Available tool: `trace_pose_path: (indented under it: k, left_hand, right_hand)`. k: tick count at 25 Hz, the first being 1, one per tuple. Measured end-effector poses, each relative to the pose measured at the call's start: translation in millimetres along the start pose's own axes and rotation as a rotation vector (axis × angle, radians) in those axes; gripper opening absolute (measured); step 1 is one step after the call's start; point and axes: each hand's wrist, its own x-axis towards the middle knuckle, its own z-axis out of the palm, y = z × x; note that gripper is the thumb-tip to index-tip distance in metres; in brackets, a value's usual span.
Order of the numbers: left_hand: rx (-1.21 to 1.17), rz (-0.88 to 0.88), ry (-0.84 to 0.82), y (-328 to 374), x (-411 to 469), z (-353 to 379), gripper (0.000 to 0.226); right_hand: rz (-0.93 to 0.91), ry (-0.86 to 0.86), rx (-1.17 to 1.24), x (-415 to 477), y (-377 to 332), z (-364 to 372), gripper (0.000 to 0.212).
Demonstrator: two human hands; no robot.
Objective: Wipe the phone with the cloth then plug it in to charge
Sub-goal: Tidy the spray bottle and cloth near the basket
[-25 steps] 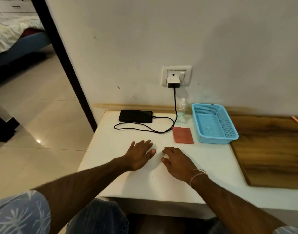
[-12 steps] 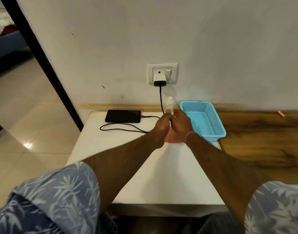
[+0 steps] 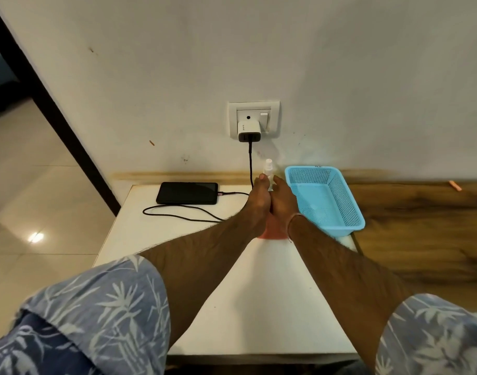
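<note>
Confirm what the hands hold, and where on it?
Left hand and right hand flank the spray bottle at its lower body; whether either grips it cannot be told.

Both hands meet at the far edge of the white table [image 3: 245,293] – the left hand [image 3: 259,203] and right hand [image 3: 282,204] pressed side by side, fingertips against a small clear spray bottle [image 3: 269,169] standing by the wall. Whether either hand grips it cannot be told. Under the wrists lies a reddish cloth [image 3: 272,233], mostly hidden. To the left a black phone [image 3: 187,192] lies flat, screen dark, with a black cable [image 3: 183,215] in its right end – the cable loops over the table and rises to a white charger [image 3: 248,130] in the wall socket [image 3: 273,119]. Just right of the hands sits 1 blue mesh basket [image 3: 340,190].
</note>
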Motion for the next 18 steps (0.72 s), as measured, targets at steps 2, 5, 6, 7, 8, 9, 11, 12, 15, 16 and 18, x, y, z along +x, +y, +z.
trace_pose_path:
  k: [2,5,6,7,8,9,11,12,15,16,18]
  left_hand:
    - [0.014,0.013,0.005,-0.3,1.1,-0.8,0.044]
    - [0.035,0.112,0.022,2.4,2.1,-0.7,0.039]
    - [0.028,0.148,0.011,4.5,1.7,1.5,0.039]
    - [0.029,0.181,-0.008,7.6,0.2,5.1,0.041]
    - [0.039,0.214,-0.031,11.5,-1.3,9.6,0.044]
    - [0.058,0.247,-0.054,16.0,-2.7,14.6,0.045]
    - [0.095,0.301,-0.085,26.4,-3.0,26.6,0.043]
    - [0.112,0.308,-0.099,31.8,-3.5,33.2,0.042]
    - [0.173,0.298,-0.132,44.2,-3.0,51.8,0.05]
    - [0.203,0.296,-0.143,45.9,-1.6,56.7,0.051]
    - [0.255,0.28,-0.169,44.8,1.2,64.3,0.052]
  right_hand:
    - [0.0,0.032,0.02,-1.0,-2.4,-1.2,0.057]
    - [-0.137,0.056,-0.054,-0.1,-7.2,-5.4,0.029]
    - [-0.195,0.069,-0.111,0.7,-10.3,-8.4,0.022]
    - [-0.236,0.088,-0.146,2.2,-15.0,-12.0,0.021]
    - [-0.262,0.105,-0.161,3.9,-21.1,-16.0,0.023]
    - [-0.284,0.116,-0.155,4.7,-27.8,-20.0,0.026]
    - [-0.307,0.134,-0.1,5.5,-41.5,-28.3,0.028]
    - [-0.32,0.146,-0.083,6.7,-47.1,-33.5,0.028]
    - [-0.371,0.184,-0.123,12.3,-56.3,-52.7,0.028]
    - [-0.377,0.195,-0.151,15.3,-56.1,-58.6,0.029]
    - [-0.372,0.216,-0.211,23.2,-52.2,-69.2,0.029]
